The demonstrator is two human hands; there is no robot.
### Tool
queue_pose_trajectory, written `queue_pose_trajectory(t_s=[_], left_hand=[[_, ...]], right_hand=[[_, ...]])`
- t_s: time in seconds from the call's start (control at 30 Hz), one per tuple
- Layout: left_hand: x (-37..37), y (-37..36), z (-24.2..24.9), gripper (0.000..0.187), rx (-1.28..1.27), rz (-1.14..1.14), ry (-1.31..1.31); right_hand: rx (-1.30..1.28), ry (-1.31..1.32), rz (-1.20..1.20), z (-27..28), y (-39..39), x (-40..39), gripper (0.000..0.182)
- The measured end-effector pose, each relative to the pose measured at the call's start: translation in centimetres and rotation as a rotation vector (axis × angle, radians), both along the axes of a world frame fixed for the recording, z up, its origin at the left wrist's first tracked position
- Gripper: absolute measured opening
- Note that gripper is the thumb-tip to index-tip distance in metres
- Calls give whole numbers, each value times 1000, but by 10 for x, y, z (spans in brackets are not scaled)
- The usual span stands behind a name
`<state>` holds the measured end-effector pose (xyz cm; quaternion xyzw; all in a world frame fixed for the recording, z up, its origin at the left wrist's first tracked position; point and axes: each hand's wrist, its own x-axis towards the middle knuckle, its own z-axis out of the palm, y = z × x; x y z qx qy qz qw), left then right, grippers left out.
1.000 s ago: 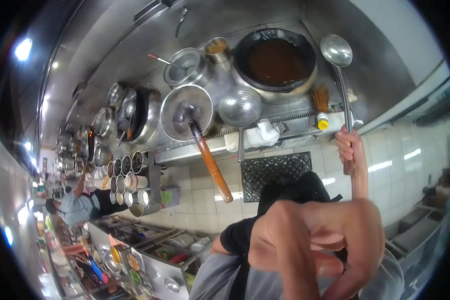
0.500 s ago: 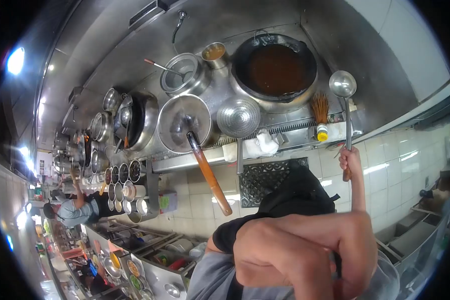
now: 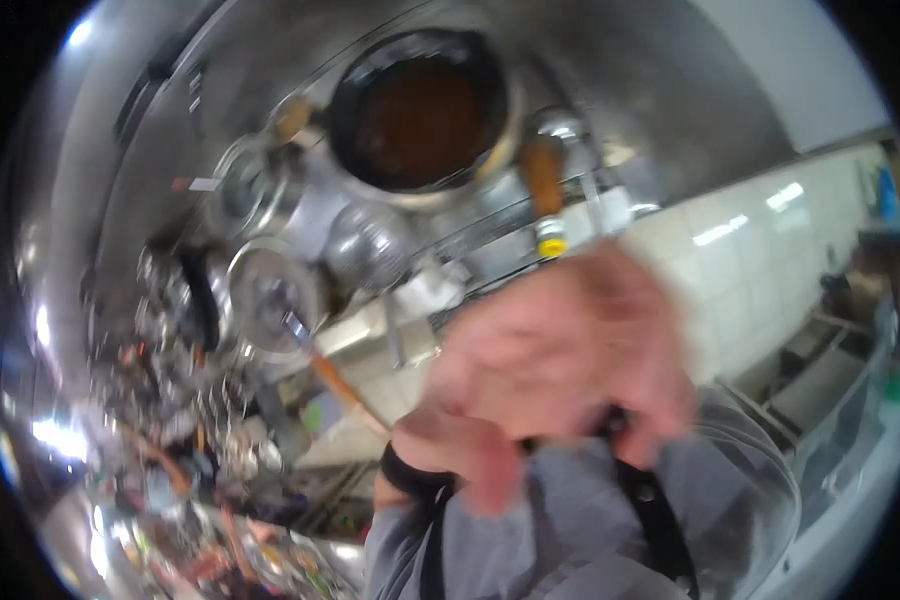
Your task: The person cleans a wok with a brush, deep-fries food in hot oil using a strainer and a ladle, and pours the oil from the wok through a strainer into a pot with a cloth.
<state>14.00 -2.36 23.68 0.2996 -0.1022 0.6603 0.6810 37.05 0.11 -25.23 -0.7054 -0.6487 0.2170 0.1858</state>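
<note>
My left hand (image 3: 505, 370) and my right hand (image 3: 635, 325) are raised close together in front of my chest. Both are smeared by motion, they overlap, and their fingers cannot be made out. I see no ladle in either hand. A ladle (image 3: 560, 125) rests at the right of the stove, its bowl beside the bamboo wok brush (image 3: 544, 180) with a yellow end. Beyond my hands stands a large black wok (image 3: 425, 125) holding brown liquid.
Left of the wok are a perforated skimmer (image 3: 370, 245), a wooden-handled strainer (image 3: 270, 300) and a metal pot (image 3: 255, 190). A white cloth (image 3: 430, 287) lies on the stove's front edge. Counters (image 3: 820, 370) stand at the right. The frame is blurred.
My right hand has let go of the ladle, which now lies on the stove. Both hands have come up before my chest. The view has swung, shifting the stove leftward.
</note>
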Motion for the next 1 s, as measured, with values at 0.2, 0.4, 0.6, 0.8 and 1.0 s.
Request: queue_pose_trajectory(t_s=[0.2,0.4,0.6,0.8,1.0], left_hand=[[-38,-8,-33,23,-297,35,487],[-69,-10,-85,25,-482,363,595],[-89,-34,-103,17,-637,539,1230],[-93,-38,-116,22,-773,391,1113],[-115,-86,-222,24,-1004,488,1394]], right_hand=[[-183,48,128,14,15,-2,50],[229,529,160,215,76,-29,5],[748,1440,606,480,63,-71,10],[-244,2131,1093,566,51,-82,14],[-286,2282,901,568,9,-122,20]])
